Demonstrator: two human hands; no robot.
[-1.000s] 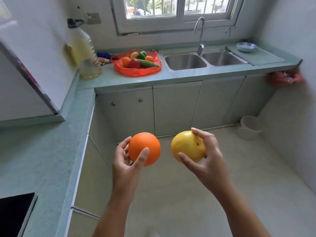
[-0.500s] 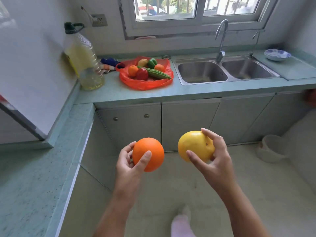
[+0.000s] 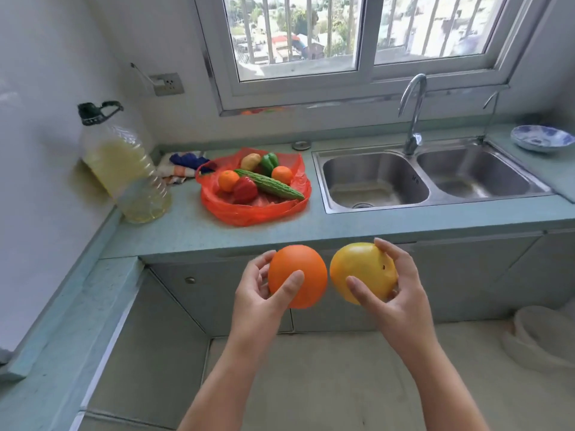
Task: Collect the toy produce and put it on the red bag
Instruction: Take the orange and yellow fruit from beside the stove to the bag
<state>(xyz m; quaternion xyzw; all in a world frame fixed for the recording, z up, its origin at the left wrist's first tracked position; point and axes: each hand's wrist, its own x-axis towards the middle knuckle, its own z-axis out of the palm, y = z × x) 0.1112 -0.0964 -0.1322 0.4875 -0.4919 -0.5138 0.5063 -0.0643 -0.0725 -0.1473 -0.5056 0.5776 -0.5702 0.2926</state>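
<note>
Here, the left hand (image 3: pixel 258 293) curls round a smooth round orange toy fruit (image 3: pixel 297 276); the right hand (image 3: pixel 395 293) grips a glossy yellow toy fruit (image 3: pixel 362 272), short of the crinkled red plastic bag (image 3: pixel 258 209).

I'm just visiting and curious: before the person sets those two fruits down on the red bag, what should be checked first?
1. Left hand grips the orange toy fruit, thumb and fingers round it: ok.
2. Right hand grips the yellow toy fruit the same way: ok.
3. Red bag lies open on the counter, in view ahead: ok.
4. Bare room on the bag's front part, in front of the toy produce lying on it: ok.
5. Oil bottle stands left of the bag, apart from it: ok.
6. Whether the round fruits will stay put once released: cannot tell.
</note>
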